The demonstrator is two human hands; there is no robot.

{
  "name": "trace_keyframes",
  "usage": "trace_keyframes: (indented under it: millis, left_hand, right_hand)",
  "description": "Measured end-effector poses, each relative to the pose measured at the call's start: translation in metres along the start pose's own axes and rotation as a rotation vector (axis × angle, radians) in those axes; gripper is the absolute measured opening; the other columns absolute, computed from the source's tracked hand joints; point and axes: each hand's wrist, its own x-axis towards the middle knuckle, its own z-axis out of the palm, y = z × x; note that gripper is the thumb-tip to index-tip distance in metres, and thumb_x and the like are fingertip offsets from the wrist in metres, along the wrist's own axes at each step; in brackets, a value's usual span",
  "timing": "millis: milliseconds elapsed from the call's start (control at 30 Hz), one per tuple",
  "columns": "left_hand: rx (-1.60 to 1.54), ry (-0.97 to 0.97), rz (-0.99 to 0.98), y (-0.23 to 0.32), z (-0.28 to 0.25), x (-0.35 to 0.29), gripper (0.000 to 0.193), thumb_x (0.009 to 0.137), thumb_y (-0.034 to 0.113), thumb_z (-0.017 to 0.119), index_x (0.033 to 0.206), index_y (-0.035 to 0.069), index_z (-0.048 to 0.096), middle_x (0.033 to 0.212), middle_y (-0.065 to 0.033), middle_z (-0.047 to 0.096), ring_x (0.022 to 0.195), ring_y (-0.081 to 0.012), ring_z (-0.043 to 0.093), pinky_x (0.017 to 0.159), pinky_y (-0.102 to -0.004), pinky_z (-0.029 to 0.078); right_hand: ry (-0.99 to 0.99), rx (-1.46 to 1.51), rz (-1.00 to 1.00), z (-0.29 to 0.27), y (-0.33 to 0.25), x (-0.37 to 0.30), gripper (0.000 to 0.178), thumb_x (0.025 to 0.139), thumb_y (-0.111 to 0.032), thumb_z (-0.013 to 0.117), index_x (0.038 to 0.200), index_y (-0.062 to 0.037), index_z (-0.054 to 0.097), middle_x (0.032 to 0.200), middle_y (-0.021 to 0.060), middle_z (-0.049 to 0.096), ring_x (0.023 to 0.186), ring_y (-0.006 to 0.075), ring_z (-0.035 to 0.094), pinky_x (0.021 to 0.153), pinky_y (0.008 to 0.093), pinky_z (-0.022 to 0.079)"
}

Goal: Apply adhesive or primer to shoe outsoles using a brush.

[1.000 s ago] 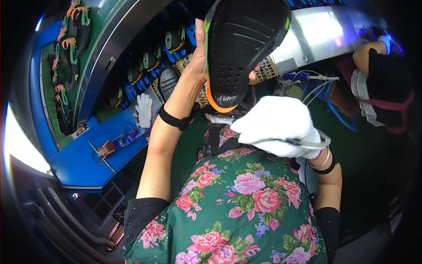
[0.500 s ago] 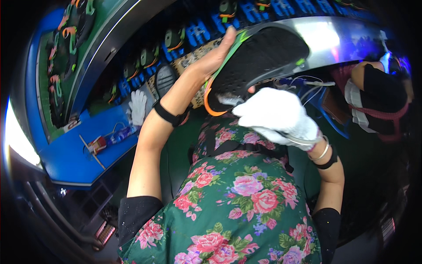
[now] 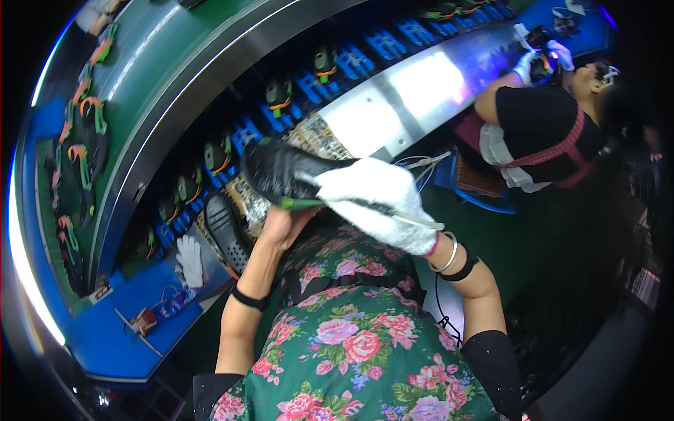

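A black shoe sole with a green edge is held up in front of me, its shiny, wet-looking face turned upward. My left hand, bare, grips it from below at the green edge; most of its fingers are hidden underneath. My right hand, in a white knit glove, is closed around a thin brush, whose pale handle sticks out by the wrist. The brush's whitish tip touches or hovers just over the sole; I cannot tell which. Beside my left forearm, another black sole lies on the bench.
Blue racks carrying green-and-orange shoes run behind a speckled board and a metal ledge. A white glove lies on the blue table at left. Beyond is a green conveyor. A co-worker sits at right.
The sole has come down and to the left and has turned. My left hand has shifted from its far side to beneath it. My right hand has moved left with it.
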Motion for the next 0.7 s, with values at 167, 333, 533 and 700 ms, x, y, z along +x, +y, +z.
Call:
trace_keyframes:
  millis: [167, 333, 533, 700]
  left_hand:
    - [-0.574, 0.129, -0.118, -0.011, -0.031, -0.018, 0.043, 0.109, 0.03, 0.05, 0.14, 0.002, 0.054, 0.137, -0.0189, 0.062, 0.124, -0.0375, 0.063, 0.101, -0.0537, 0.058]
    - [-0.778, -0.185, 0.069, 0.013, 0.016, -0.01, 0.082, 0.1, 0.062, 0.044, 0.153, 0.0, 0.042, 0.156, -0.0219, 0.046, 0.139, -0.0439, 0.048, 0.12, -0.0556, 0.034]
    - [-0.703, -0.219, 0.013, -0.003, 0.026, -0.002, 0.089, 0.095, 0.063, 0.051, 0.156, 0.001, 0.034, 0.155, -0.0248, 0.044, 0.132, -0.043, 0.054, 0.114, -0.0578, 0.043]
    - [-0.797, -0.22, -0.067, 0.008, 0.075, 0.001, 0.099, 0.092, 0.074, 0.054, 0.159, 0.006, 0.029, 0.156, -0.0191, 0.044, 0.136, -0.0361, 0.052, 0.115, -0.0562, 0.042]
  right_hand:
    - [0.066, -0.071, -0.071, 0.009, -0.015, -0.005, 0.028, 0.084, -0.004, 0.077, 0.112, -0.0038, 0.076, 0.108, 0.0129, 0.076, 0.091, 0.0284, 0.072, 0.081, 0.0385, 0.059]
    - [0.122, -0.067, -0.073, 0.008, -0.031, 0.001, 0.029, 0.079, 0.001, 0.081, 0.108, -0.0024, 0.077, 0.107, 0.0127, 0.077, 0.088, 0.0254, 0.072, 0.076, 0.0353, 0.058]
    - [0.147, -0.108, -0.082, -0.007, -0.036, 0.012, 0.024, 0.076, -0.001, 0.084, 0.098, -0.0066, 0.08, 0.098, 0.0104, 0.079, 0.08, 0.0226, 0.074, 0.07, 0.0326, 0.058]
    - [0.109, -0.175, -0.116, -0.019, -0.046, 0.03, 0.023, 0.074, 0.001, 0.081, 0.096, -0.0047, 0.078, 0.104, 0.0145, 0.078, 0.083, 0.0256, 0.074, 0.074, 0.0343, 0.058]
